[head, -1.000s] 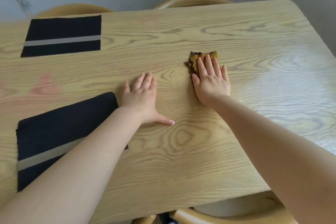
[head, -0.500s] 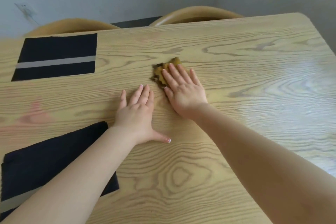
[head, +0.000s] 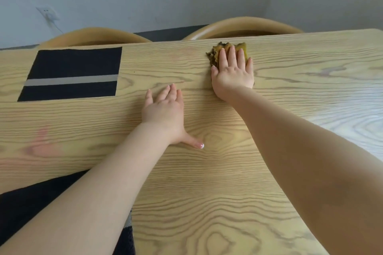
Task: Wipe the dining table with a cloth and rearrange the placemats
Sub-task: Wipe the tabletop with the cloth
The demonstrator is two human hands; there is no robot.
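Observation:
My right hand [head: 233, 73] lies flat with straight fingers on a crumpled yellow-brown cloth [head: 216, 51], pressing it onto the light wooden dining table [head: 207, 192] close to the far edge. My left hand [head: 164, 113] rests flat on the bare wood at the middle, thumb spread out to the right. One black placemat with a grey stripe [head: 71, 73] lies square at the far left. A second black placemat [head: 22, 211] sits at the near left, mostly hidden under my left forearm.
Two curved wooden chair backs [head: 93, 36] [head: 242, 26] stand behind the far table edge. A pale wall with a socket [head: 47, 13] rises behind them. Bright glare covers the right side of the tabletop.
My right hand has pushed the cloth away from me, from the table's middle to near the far edge. The left hand stays flat in place. The view has tilted upward.

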